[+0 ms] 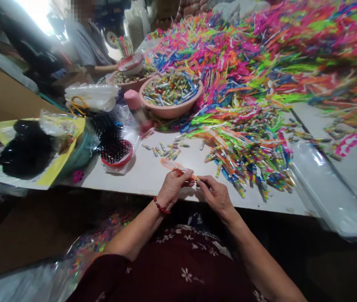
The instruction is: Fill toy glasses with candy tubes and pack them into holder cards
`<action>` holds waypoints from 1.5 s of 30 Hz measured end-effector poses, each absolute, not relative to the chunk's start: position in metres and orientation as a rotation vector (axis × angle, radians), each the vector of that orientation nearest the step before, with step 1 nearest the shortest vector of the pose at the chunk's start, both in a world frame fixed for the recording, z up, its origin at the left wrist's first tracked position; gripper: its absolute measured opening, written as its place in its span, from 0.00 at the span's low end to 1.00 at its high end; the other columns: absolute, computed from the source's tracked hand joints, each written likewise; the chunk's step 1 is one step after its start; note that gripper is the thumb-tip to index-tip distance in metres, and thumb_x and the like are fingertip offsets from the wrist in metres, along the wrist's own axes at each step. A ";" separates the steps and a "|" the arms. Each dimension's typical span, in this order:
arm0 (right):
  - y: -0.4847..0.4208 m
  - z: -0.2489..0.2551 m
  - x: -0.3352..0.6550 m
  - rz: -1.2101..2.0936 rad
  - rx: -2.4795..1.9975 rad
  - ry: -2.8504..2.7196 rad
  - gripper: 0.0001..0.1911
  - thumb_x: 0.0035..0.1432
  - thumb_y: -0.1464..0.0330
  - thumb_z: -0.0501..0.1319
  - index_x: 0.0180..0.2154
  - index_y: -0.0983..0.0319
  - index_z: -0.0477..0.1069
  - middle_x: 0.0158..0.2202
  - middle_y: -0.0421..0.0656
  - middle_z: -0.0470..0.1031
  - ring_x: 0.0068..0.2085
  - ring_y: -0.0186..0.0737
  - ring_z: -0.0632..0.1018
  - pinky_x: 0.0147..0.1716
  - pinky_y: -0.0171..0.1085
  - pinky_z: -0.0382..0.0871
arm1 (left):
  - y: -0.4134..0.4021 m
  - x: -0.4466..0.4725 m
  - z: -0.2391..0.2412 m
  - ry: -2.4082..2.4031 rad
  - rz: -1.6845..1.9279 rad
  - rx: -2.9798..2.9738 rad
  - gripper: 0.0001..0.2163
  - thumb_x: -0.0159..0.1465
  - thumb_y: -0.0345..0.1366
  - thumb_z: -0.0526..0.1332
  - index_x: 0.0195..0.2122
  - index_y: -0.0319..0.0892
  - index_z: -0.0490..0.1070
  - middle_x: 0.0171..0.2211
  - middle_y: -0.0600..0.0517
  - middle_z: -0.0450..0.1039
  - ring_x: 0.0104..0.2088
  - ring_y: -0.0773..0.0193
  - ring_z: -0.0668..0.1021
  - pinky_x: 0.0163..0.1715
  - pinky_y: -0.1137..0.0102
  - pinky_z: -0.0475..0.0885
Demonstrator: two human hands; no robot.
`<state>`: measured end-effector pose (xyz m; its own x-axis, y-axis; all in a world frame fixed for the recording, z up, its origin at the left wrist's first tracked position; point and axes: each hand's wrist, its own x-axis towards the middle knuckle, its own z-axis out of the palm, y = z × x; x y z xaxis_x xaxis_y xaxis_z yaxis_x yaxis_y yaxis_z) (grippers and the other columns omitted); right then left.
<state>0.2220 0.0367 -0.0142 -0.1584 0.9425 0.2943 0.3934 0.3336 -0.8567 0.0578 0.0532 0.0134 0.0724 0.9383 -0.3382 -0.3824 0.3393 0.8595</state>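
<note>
My left hand (174, 186), with a red bead bracelet (161, 205) at its wrist, pinches an orange plastic strip (169, 164) whose looped end lies beyond the fingers. Close to it, my right hand (216, 196) is closed at the fingertips on a small patterned tube (195, 179) at the strip's near end. The fingers partly cover this tube. Several loose small tubes (167, 150) lie on the white table (147, 182) just past my hands. To the right spreads a heap of tubes with coloured strips attached (244, 157).
A pink bowl (169, 110) full of small tubes stands ahead, beside a pink-capped bottle (136, 105). A red basket (117, 153) and a black plastic bag (25, 149) are left. Clear plastic sleeves (332, 193) overhang the right edge. Another person (88, 46) works at the far left.
</note>
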 end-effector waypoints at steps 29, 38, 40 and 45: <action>0.165 -0.037 0.174 0.326 -1.513 -2.073 0.13 0.64 0.75 0.53 0.45 0.63 0.73 0.44 0.52 0.72 0.44 0.46 0.72 0.45 0.42 0.67 | 0.272 0.016 0.010 1.934 0.776 1.593 0.08 0.59 0.26 0.60 0.33 0.39 0.79 0.40 0.41 0.80 0.49 0.53 0.78 0.49 0.67 0.69; 0.117 -0.030 0.203 1.281 -1.277 -1.233 0.19 0.57 0.54 0.62 0.43 0.62 0.74 0.33 0.45 0.79 0.37 0.45 0.81 0.40 0.44 0.76 | 0.158 -0.015 0.025 1.472 1.051 1.023 0.09 0.56 0.31 0.64 0.23 0.39 0.64 0.25 0.50 0.71 0.26 0.67 0.75 0.31 0.73 0.71; 0.107 -0.028 0.204 1.387 -1.206 -1.139 0.24 0.48 0.52 0.69 0.42 0.62 0.77 0.36 0.46 0.80 0.39 0.45 0.80 0.41 0.42 0.76 | 0.126 -0.017 0.025 1.350 1.091 0.978 0.10 0.51 0.32 0.69 0.27 0.38 0.67 0.25 0.51 0.70 0.24 0.69 0.73 0.29 0.73 0.71; 0.099 -0.035 0.200 1.547 -1.119 -0.970 0.26 0.38 0.49 0.75 0.38 0.57 0.82 0.38 0.44 0.81 0.39 0.46 0.80 0.37 0.39 0.78 | 0.077 -0.023 -0.011 0.844 1.057 0.592 0.29 0.39 0.24 0.69 0.46 0.39 0.71 0.26 0.55 0.70 0.19 0.70 0.72 0.22 0.73 0.69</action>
